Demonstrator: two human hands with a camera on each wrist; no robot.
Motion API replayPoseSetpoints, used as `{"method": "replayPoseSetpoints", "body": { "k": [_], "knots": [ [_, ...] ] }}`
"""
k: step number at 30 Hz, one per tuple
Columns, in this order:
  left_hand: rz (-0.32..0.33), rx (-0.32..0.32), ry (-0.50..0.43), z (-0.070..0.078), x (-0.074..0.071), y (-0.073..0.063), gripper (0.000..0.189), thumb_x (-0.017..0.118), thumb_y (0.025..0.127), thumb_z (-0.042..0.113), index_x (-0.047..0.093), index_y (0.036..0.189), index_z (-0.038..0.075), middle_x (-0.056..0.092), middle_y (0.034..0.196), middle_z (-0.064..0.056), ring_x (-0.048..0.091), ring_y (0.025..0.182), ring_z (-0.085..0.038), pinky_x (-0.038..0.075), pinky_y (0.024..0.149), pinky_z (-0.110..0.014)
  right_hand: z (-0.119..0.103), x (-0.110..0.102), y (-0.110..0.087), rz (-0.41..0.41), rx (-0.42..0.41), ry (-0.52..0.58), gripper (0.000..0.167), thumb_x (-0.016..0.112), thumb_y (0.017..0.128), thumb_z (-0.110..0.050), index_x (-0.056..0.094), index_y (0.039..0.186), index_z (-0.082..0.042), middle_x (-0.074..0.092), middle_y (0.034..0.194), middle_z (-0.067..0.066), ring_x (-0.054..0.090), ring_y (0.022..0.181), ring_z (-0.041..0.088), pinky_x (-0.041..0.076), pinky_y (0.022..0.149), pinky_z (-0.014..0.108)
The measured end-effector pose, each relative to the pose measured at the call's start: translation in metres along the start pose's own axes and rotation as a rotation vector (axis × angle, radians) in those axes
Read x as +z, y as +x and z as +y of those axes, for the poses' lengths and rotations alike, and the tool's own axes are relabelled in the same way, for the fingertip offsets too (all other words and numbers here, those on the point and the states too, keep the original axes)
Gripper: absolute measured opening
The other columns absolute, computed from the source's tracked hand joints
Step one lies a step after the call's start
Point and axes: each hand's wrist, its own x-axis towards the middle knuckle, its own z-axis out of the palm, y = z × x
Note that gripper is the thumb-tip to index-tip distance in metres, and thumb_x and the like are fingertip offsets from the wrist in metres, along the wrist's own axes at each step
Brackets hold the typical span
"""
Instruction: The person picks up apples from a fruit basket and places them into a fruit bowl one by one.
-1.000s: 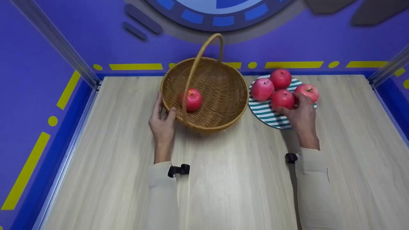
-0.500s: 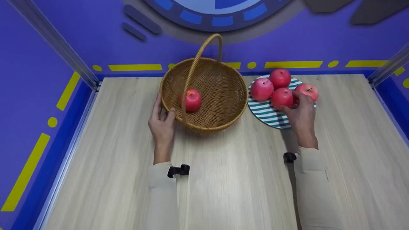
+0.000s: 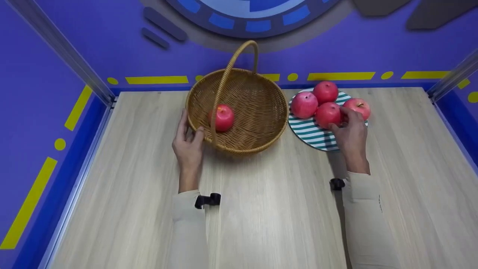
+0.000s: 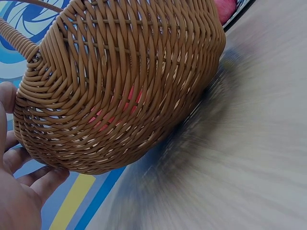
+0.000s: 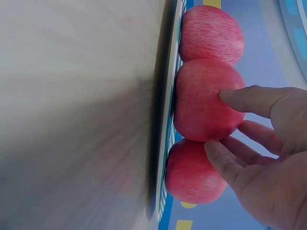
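Note:
A wicker basket [image 3: 257, 119] with an arched handle tilts toward the head camera, one red apple [image 3: 224, 118] inside it. My left hand [image 3: 188, 151] holds the basket's left side, thumb at the rim and fingers along the outer wall. In the left wrist view the wicker wall [image 4: 120, 86] fills the upper left, fingertips against its edge. My right hand [image 3: 353, 136] grips the nearest apple [image 3: 328, 115] on a green-and-white striped plate [image 3: 313, 138]. In the right wrist view that apple [image 5: 204, 103] has the thumb on one side and fingers on the other.
Other apples on the plate are a pink one [image 3: 304, 105], a red one [image 3: 325, 92] at the back and one with a stem [image 3: 357, 107] by my right fingers. Blue printed panels [image 3: 142, 56] border the wooden table [image 3: 257, 209] at the back and sides.
Both hands stay nearly still at the basket and the apple. The whole head view shifts slightly; the apples keep their places on the plate.

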Motion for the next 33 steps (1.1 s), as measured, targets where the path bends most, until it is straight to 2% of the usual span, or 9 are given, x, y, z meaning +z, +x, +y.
{"method": "replayPoseSetpoints", "body": {
  "k": [8, 13, 18, 23, 33],
  "knots": [
    [-0.001, -0.006, -0.017, 0.000, -0.001, 0.000, 0.070, 0.066, 0.095, 0.000, 0.048, 0.161, 0.011, 0.043, 0.166, -0.007, 0.048, 0.146, -0.028, 0.050, 0.110, -0.035, -0.002, 0.002, 0.000, 0.026, 0.014, 0.007, 0.064, 0.076, 0.097, -0.002, 0.050, 0.156, -0.002, 0.053, 0.150, 0.021, 0.054, 0.133, 0.037, 0.049, 0.112, 0.049],
    [0.007, -0.007, 0.013, 0.000, -0.001, 0.000, 0.068, 0.067, 0.096, 0.003, 0.048, 0.160, 0.010, 0.043, 0.166, -0.008, 0.048, 0.147, -0.027, 0.046, 0.115, -0.042, -0.001, 0.003, -0.001, 0.064, -0.015, -0.004, 0.057, 0.074, 0.097, -0.002, 0.054, 0.150, 0.002, 0.057, 0.144, 0.023, 0.058, 0.126, 0.038, 0.051, 0.109, 0.049],
    [0.008, -0.002, 0.010, -0.001, -0.001, 0.001, 0.068, 0.067, 0.096, 0.000, 0.048, 0.161, 0.009, 0.042, 0.166, -0.009, 0.048, 0.147, -0.027, 0.047, 0.114, -0.039, -0.003, 0.002, -0.002, 0.065, -0.025, -0.004, 0.055, 0.073, 0.098, -0.004, 0.054, 0.149, 0.004, 0.058, 0.141, 0.024, 0.059, 0.124, 0.038, 0.052, 0.108, 0.050],
    [0.011, 0.004, 0.002, -0.002, 0.000, 0.001, 0.069, 0.066, 0.095, -0.002, 0.047, 0.161, 0.008, 0.042, 0.166, -0.010, 0.047, 0.147, -0.026, 0.046, 0.114, -0.035, -0.008, 0.000, -0.004, 0.065, -0.014, -0.008, 0.056, 0.075, 0.099, -0.011, 0.054, 0.150, 0.001, 0.058, 0.142, 0.021, 0.056, 0.125, 0.035, 0.052, 0.107, 0.048],
    [0.005, 0.007, -0.010, -0.001, 0.001, 0.001, 0.069, 0.066, 0.095, -0.001, 0.048, 0.160, 0.008, 0.041, 0.167, -0.009, 0.045, 0.148, -0.024, 0.045, 0.116, -0.038, -0.021, -0.007, -0.011, 0.066, -0.034, 0.008, 0.062, 0.077, 0.099, -0.017, 0.050, 0.153, -0.004, 0.056, 0.148, 0.016, 0.053, 0.134, 0.032, 0.051, 0.110, 0.048]
  ]
}}
